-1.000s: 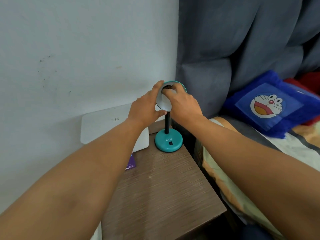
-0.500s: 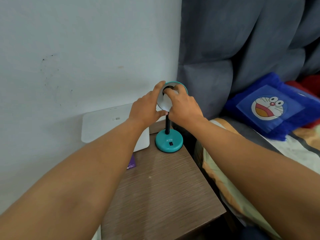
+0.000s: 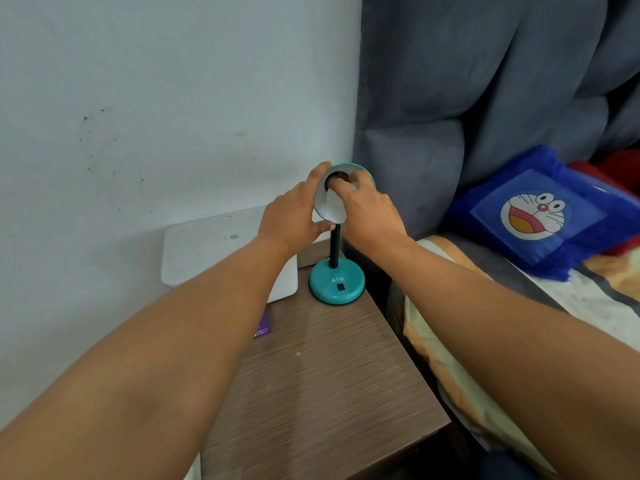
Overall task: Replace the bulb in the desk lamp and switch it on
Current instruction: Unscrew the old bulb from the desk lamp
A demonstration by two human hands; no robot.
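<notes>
A small teal desk lamp stands at the back of the brown bedside table (image 3: 332,375), on a round teal base (image 3: 336,284) with a black switch and a black stem. Its shade (image 3: 329,207), white inside with a teal rim, is tipped toward me. My left hand (image 3: 294,216) grips the shade's left rim, thumb under it. My right hand (image 3: 367,211) reaches into the shade, fingers closed on a white bulb (image 3: 335,202) at the dark socket. Most of the bulb is hidden by my fingers.
A flat white box (image 3: 207,247) leans against the wall left of the lamp, a purple card (image 3: 262,326) lying beside it. A grey padded headboard, a blue cartoon cushion (image 3: 540,216) and the bed lie to the right.
Both hands stay on the shade and bulb. My right fingers have shifted slightly around the bulb, and the dark socket shows more above them.
</notes>
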